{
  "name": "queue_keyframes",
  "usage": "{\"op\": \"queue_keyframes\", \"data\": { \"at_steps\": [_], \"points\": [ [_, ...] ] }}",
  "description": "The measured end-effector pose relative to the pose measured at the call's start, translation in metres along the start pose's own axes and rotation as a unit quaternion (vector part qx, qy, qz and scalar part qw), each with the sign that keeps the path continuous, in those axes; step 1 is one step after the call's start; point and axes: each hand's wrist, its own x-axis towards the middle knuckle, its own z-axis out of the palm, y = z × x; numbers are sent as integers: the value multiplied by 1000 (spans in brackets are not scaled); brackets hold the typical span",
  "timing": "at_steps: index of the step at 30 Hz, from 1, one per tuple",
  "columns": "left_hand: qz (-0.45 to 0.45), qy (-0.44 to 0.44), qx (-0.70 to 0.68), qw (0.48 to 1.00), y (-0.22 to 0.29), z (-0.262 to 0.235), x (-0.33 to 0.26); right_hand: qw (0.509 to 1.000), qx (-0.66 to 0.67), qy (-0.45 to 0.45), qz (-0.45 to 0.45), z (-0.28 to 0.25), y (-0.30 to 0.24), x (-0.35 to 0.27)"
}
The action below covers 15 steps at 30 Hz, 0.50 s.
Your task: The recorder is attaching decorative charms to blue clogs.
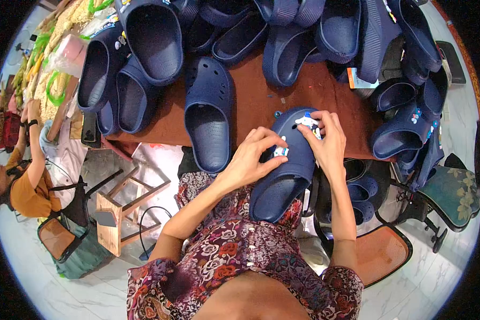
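"Step?"
"Fitting charms, prob. L hand point(250, 156) pinches small charm point(281, 152); R hand point(329, 140) grips white charm point(306, 123) nr toe."
"Navy clog point(297, 162) where?"
"Toe over brown cloth point(250, 96), heel past its edge."
"Next?"
"Likely needs clog steady, firm push."

From where I stand, the worktop point(330, 120) presents a reddish-brown surface. Navy clogs point(154, 45) crowd its far side, several overlapping. A further clog cluster point(405, 130) occupies the right end. One single clog point(209, 96) lies left of centre, toe inward, heel beyond the near edge. Noted mid-surface: a small blue piece point(278, 114).
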Motion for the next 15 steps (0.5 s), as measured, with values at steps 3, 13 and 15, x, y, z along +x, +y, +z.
{"op": "queue_keyframes", "data": {
  "at_steps": [3,13,15],
  "points": [
    [-18,-31,-13,999,0,-5,6,998,0,-40,46,0,-1,5],
    [33,5,90,995,0,5,8,994,102,-46,16,-15,-15,-24],
    [12,22,78,997,2,8,3,972,186,-143,-5,-22,-21,-32]
  ]
}}
